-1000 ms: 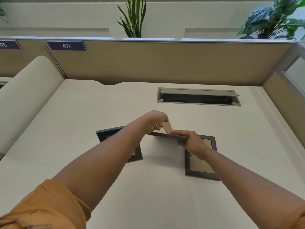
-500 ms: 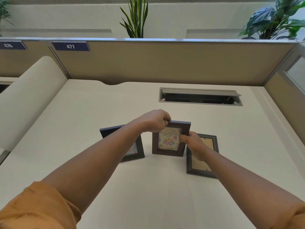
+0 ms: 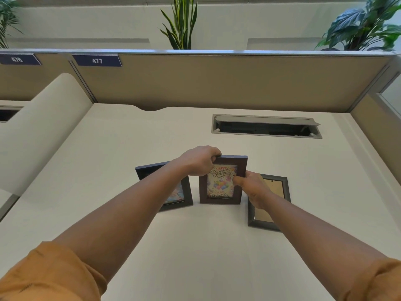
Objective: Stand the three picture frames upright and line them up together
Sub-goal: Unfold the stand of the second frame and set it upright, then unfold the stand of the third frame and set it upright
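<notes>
A brown frame (image 3: 221, 196) with a "Happy Birthday" picture stands upright in the middle of the desk, its face toward me. My left hand (image 3: 200, 160) grips its top left corner and my right hand (image 3: 252, 187) pinches its right edge. To its left a black frame (image 3: 180, 199) stands upright, partly hidden behind my left forearm. To the right a grey frame (image 3: 275, 192) lies flat with its cardboard back up, and my right wrist covers part of it.
The cream desk (image 3: 108, 170) is walled by tan partitions (image 3: 217, 83) at the back and right. An open cable hatch (image 3: 265, 127) sits in the desk behind the frames. A curved divider (image 3: 39, 127) rises on the left. Plants stand beyond the partition.
One second ago the brown frame was held flat above the desk with its stand out. I turned it upright, face toward me, and it has come to rest beside the black frame.
</notes>
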The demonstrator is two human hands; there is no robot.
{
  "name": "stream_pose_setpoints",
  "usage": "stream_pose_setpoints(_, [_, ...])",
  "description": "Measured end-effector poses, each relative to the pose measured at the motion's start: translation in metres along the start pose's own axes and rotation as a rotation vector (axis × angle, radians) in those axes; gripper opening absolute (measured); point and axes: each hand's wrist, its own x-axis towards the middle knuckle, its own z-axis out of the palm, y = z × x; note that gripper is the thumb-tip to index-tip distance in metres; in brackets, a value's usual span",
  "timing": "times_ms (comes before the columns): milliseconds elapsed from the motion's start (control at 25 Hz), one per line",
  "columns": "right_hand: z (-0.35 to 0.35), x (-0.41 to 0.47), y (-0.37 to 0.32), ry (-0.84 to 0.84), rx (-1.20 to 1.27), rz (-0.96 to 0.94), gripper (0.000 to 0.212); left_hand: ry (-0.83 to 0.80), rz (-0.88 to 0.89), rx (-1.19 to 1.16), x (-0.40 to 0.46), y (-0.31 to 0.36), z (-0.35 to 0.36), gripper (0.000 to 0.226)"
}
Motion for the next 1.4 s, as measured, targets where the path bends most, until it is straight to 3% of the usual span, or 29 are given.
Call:
stream_pose_setpoints(720, [-0.001, 0.002, 0.011, -0.02, -0.002, -0.037, 0.027, 0.025, 0.005, 0.097, 0.001, -0.003, 0.011, 0.035])
stream_pose_setpoints(840, [-0.009, -0.002, 0.013, -0.043, -0.01, -0.082, 0.032, 0.281, 0.064, 0.114, -0.005, 0.01, 0.018, 0.039])
stream_pose_setpoints(920, [-0.021, -0.002, 0.019, 0.021, 0.038, -0.143, 0.033, 0.538, 0.257, -0.062, -0.012, 0.029, 0.029, 0.03])
stream_pose_setpoints(960, [-0.028, -0.004, 0.023, 0.109, 0.068, -0.168, 0.029, 0.574, 0.336, -0.154, -0.014, 0.041, 0.038, 0.025])
stream_pose_setpoints(1040, [-0.048, -0.008, 0.033, 0.355, 0.033, -0.183, 0.02, 0.425, 0.365, -0.307, -0.01, 0.066, 0.067, 0.022])
stream_pose_setpoints(1160, [-0.077, -0.016, 0.053, 0.597, -0.225, -0.121, 0.024, 0.016, 0.046, -0.566, 0.008, 0.085, 0.115, 0.04])
stream_pose_setpoints(1280, [-0.101, -0.022, 0.078, 0.613, -0.522, -0.026, 0.031, -0.223, -0.231, -0.749, 0.024, 0.09, 0.149, 0.053])
stream_pose_setpoints(1400, [-0.114, -0.023, 0.102, 0.441, -0.647, -0.057, 0.043, -0.213, -0.384, -0.91, 0.039, 0.097, 0.168, 0.04])
